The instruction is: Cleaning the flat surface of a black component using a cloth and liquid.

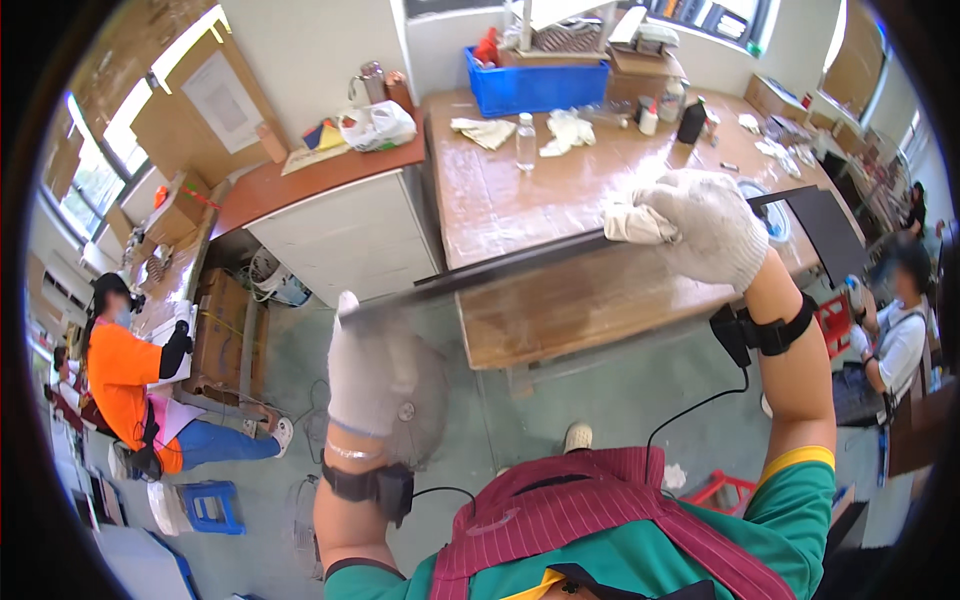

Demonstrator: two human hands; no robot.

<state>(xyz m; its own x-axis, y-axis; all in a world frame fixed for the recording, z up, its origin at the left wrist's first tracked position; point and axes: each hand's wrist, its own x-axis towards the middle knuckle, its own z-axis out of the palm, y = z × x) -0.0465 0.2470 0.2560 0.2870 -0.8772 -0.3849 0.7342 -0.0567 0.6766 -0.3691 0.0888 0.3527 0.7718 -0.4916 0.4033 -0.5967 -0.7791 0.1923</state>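
A long, thin dark bar (pixel 520 262) crosses in front of me, rising from left to right. At its right end it meets a wide, flat dark piece (pixel 828 235). My left hand (pixel 372 375), in a whitish glove and blurred, is closed around the bar's left end, with one digit sticking up past it. My right hand (pixel 705 225), also gloved, grips a folded cream cloth (pixel 638 222) against the bar farther right. Its fingertips are mostly covered by the cloth. Behind the bar stands the brown-covered worktable (pixel 480 215).
On the table are a clear bottle (pixel 526 142), white gloves (pixel 567 132), a black bottle (pixel 691 120) and a blue bin (pixel 538 85). A white cabinet (pixel 340 240) stands left. A person in orange (pixel 125 375) works there; another person (pixel 895 340) sits right. A fan (pixel 415 410) is below my left hand.
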